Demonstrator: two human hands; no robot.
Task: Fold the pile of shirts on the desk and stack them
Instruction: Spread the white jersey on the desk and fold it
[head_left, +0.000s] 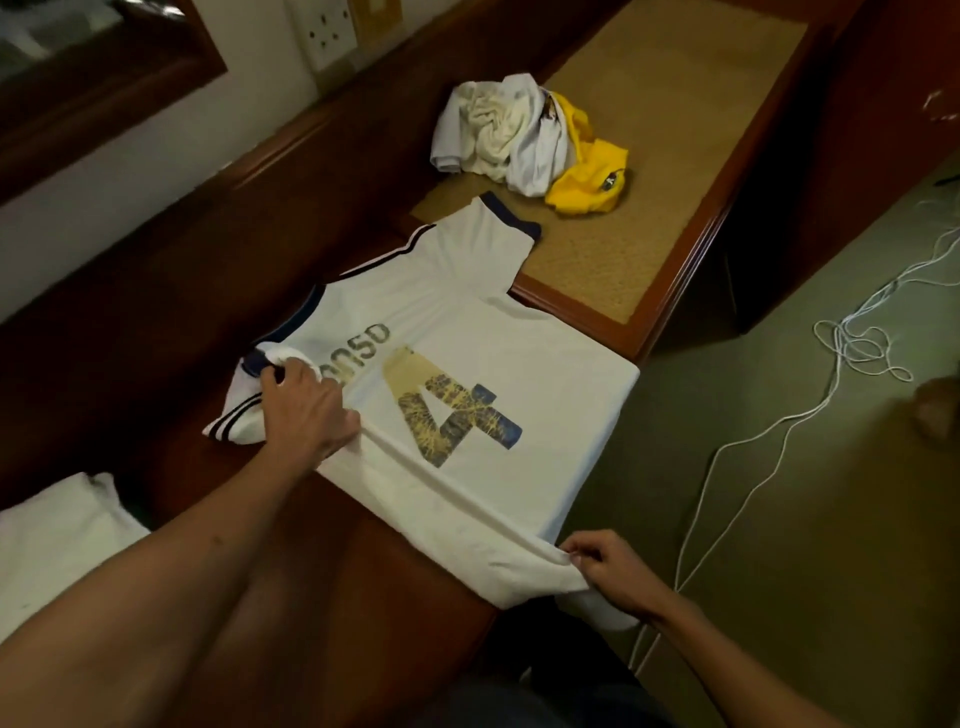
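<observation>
One spread jersey (467, 332), three crumpled shirts (530, 140), two hands (306, 410).

Jersey (441, 332) flat on desk (156, 332); shirt pile (524, 137) behind.

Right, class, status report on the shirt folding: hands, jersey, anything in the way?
Left hand gripping sleeve edge, right hand pinching hem. White jersey spread flat on desk, unfolded. Unfolded pile waiting beyond. Nothing in the way.

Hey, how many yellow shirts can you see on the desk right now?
1. The yellow shirt lies crumpled at the right edge of the pile on the woven mat, beside white garments. Others may be hidden underneath the pile.
</observation>
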